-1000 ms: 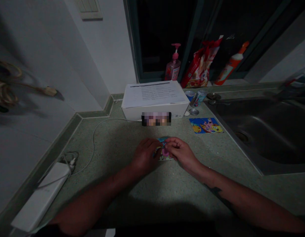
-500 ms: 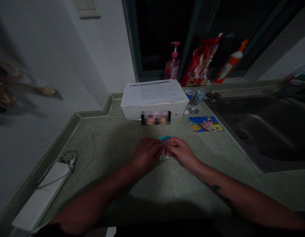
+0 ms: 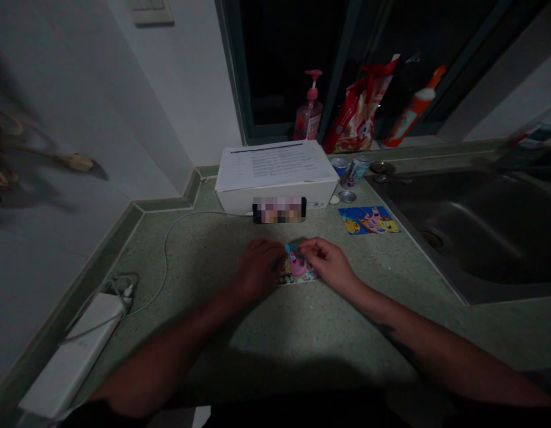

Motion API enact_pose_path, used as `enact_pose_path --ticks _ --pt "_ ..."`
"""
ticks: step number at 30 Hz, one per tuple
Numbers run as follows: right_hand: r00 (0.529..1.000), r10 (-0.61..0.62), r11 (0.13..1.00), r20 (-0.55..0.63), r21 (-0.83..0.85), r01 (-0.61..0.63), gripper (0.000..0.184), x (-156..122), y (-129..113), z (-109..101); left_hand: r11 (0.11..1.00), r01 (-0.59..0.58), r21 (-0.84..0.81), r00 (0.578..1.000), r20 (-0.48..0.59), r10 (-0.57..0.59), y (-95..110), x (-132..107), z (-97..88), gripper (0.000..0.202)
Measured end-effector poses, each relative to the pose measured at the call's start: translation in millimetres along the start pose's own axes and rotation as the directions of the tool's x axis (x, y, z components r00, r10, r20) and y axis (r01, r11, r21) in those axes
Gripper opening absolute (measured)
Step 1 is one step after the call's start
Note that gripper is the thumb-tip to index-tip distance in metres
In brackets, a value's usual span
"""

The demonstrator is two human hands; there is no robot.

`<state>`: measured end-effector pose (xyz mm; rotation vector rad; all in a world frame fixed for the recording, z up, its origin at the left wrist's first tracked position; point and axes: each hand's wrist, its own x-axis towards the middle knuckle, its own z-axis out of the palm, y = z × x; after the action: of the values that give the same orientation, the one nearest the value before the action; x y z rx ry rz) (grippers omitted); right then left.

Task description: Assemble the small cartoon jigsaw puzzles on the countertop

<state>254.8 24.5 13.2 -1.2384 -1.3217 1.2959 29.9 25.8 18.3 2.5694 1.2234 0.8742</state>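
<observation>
A small card with a colourful cartoon picture [image 3: 297, 268], pink in the middle and light blue at the top, lies flat on the counter between my hands. My left hand [image 3: 260, 264] covers its left side, fingers bent and closed at the card's edge. On the other side, my right hand [image 3: 331, 264] has thumb and forefinger pinched together over the upper right of the card. Whatever sits in that pinch is too small and dark to make out. Further right lies a second cartoon card [image 3: 368, 220], blue with pink and yellow figures, untouched.
Behind the cards stand a white box [image 3: 275, 169] with a printed sheet on top and a phone [image 3: 279, 210] leaning against it, on a cable. Cans [image 3: 356, 171] are beside the box. A metal sink [image 3: 435, 238] is at right, a white power strip [image 3: 74, 356] at left.
My hands have moved slightly apart, showing more of the card's pink and yellow picture. Their fingertips were close together over its middle before. The whole view has shifted a little.
</observation>
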Motion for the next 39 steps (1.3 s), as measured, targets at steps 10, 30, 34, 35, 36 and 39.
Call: enact_pose_path --ticks 10,30,34,35,36,39 --pt "0.903 -0.387 0.687 0.186 -0.595 0.417 0.019 9 8 -20 0.996 -0.002 0.093 0.996 0.085 -0.006 -12 8 10.9 0.014" --pt "0.868 -0.359 0.492 0.343 -0.721 0.488 0.029 7 13 -19 0.984 -0.077 0.163 0.982 0.186 0.046 0 10 7.1 0.016" --pt "0.869 -0.364 0.504 0.334 -0.715 0.486 0.028 7 13 -18 0.98 -0.087 0.176 0.979 0.199 0.051 2 9 5.4 0.016" --pt "0.869 -0.365 0.506 0.333 -0.713 0.486 0.028 7 13 -18 0.98 -0.088 0.18 0.978 0.201 0.051 3 9 5.1 0.016" --pt "0.869 -0.364 0.505 0.335 -0.712 0.487 0.028 7 13 -18 0.979 -0.088 0.183 0.978 0.203 0.05 3 9 4.8 0.017" --pt "0.869 -0.357 0.496 0.343 -0.719 0.487 0.027 7 13 -18 0.977 -0.088 0.193 0.977 0.208 0.047 3 9 4.0 0.018"
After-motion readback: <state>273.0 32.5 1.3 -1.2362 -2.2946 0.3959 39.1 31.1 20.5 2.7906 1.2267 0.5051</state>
